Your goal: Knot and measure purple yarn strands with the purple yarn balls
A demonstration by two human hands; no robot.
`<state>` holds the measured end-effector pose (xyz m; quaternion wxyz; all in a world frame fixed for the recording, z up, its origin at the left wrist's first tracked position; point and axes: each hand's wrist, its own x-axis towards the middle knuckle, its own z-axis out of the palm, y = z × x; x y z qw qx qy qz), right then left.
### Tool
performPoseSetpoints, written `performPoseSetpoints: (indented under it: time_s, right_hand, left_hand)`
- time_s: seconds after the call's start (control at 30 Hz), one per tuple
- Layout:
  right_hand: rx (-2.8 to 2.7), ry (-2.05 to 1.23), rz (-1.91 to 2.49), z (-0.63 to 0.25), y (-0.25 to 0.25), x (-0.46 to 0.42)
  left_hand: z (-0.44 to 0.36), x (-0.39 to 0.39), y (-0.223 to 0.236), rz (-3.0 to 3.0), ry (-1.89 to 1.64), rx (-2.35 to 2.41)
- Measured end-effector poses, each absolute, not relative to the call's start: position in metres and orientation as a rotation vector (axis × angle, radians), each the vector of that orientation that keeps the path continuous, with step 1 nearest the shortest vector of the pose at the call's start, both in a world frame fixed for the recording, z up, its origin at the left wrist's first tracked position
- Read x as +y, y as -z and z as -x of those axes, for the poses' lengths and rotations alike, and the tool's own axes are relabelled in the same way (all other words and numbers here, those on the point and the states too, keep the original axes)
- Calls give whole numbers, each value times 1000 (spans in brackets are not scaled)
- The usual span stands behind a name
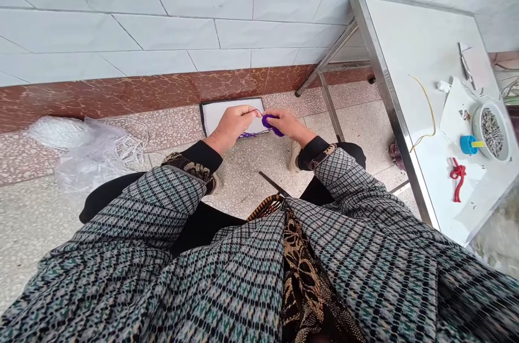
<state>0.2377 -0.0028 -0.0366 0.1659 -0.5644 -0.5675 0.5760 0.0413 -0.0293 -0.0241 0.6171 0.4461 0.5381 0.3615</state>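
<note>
My left hand (232, 126) and my right hand (287, 125) meet in front of me, both closed in a pinch on a purple cord piece (271, 125). A loose purple strand (248, 135) hangs below the left hand. A thin thread or needle runs between the fingertips; I cannot tell which. Both arms wear checked grey sleeves with black cuffs. Beyond the hands a white board (219, 114) leans at the foot of the wall.
A steel-edged white table (405, 51) stands at right with a red knotted cord (458, 175), a yellow cord (427, 111), a blue spool (468, 144) and a bowl (491, 132). A clear bag of white cord (85, 143) lies on the floor at left.
</note>
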Motion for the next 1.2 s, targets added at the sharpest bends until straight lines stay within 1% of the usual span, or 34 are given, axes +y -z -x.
performPoseSetpoints:
  time_s: [0.17,0.33,0.43,0.53,0.63,0.7,0.8,0.87,0.93,1.0,1.07,1.2]
  right_hand:
    - [-1900,-1681,1487,-242,44,-3]
    - [-2122,-1647,1231,-243,55,-6]
    - [-2177,-1618,1157,-242,57,-8]
    - [-2162,-1647,1188,-243,55,-8]
    - [-2117,-1693,1243,-245,51,-6]
    - [-2113,-1699,1265,-247,49,-4]
    - [-2195,-1644,1282,-248,46,-3]
    - [-2295,-1563,1287,-249,45,-3]
    - [-2388,-1473,1316,-248,43,-5]
    - [-2451,-1407,1362,-247,40,-6]
    - [-2479,-1389,1379,-246,39,-7]
    - [-2421,-1431,1305,-247,38,-6]
  left_hand:
    - [-40,-29,22,-651,-906,1051]
    - [-37,-23,18,-385,-1004,1015]
    - [-37,-19,18,-333,-1046,1039]
    - [-36,-16,22,-374,-1079,1057]
    - [-33,-13,26,-634,-988,1159]
    - [-31,-12,27,-1052,-869,1298]
    - [-27,-15,27,-1792,-561,1406]
    - [-24,-17,26,-2086,-315,1387]
    - [-22,-18,26,-2209,-122,1342]
    - [-21,-17,28,-2250,-24,1294]
    - [-20,-14,29,-2262,-17,1287]
    - [-21,-11,31,-2257,-125,1429]
